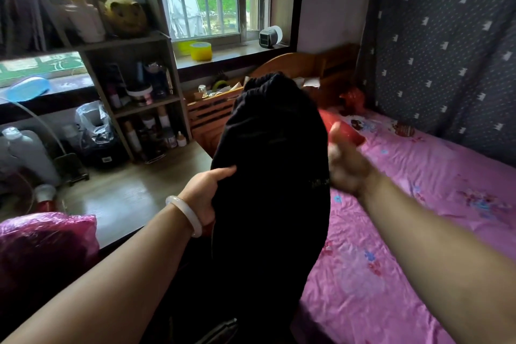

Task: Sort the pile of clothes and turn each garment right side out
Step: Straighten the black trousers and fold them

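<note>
Fingers of the left hand (205,193) pinch the black garment (273,176); the right hand (346,165) is too blurry to tell.

left hand (205,193) grips a black garment (273,176); blurred right hand (346,167) beside its other edge.

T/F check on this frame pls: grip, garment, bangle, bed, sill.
1. The left hand has a grip on the black garment. True.
2. The black garment lies flat on the bedsheet. False: it is held up in the air.
3. The white bangle is on the right wrist. False: it is on the left wrist.
4. The bedsheet is pink. True.
5. A yellow tape roll sits on the windowsill. True.
</note>
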Demonstrator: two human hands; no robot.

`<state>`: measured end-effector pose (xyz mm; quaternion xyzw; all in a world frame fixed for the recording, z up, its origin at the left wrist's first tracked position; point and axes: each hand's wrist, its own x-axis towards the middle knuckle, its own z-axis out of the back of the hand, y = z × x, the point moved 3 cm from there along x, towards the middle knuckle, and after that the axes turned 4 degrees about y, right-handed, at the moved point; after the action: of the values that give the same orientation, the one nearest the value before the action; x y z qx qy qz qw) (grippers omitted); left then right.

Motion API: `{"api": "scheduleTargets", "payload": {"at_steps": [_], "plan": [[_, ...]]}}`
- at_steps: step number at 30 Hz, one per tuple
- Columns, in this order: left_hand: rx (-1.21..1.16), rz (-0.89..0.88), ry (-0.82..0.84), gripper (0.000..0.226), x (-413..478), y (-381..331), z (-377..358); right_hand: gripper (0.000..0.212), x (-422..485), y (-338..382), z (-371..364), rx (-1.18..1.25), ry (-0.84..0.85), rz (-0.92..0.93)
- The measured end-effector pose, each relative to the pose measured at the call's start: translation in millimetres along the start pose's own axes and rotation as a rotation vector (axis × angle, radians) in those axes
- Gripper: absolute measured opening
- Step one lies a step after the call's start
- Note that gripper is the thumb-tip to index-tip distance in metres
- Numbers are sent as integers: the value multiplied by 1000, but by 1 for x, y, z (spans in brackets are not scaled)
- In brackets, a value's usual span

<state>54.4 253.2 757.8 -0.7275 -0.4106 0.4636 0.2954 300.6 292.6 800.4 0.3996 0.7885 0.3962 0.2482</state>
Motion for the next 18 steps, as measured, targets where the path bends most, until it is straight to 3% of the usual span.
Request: {"api": "scheduleTargets", "payload": {"at_steps": [4, 8, 11, 15, 18], "plan": [[33, 24, -37, 29, 0, -1, 0, 59, -26, -87, 11, -43, -1, -420], [-113, -68, 73, 41, -2, -14, 9, 55, -21, -57, -3, 24, -13, -254], [-194, -189, 210, 61, -9, -29, 14, 26, -21, -35, -9, 104, -41, -127], [211, 80, 174, 80, -8, 27, 18, 25, -24, -73, -2, -219, -81, -393], [131, -3, 95, 40, -9, 23, 17, 27, -21, -65, -1, -54, -118, -342]]}}
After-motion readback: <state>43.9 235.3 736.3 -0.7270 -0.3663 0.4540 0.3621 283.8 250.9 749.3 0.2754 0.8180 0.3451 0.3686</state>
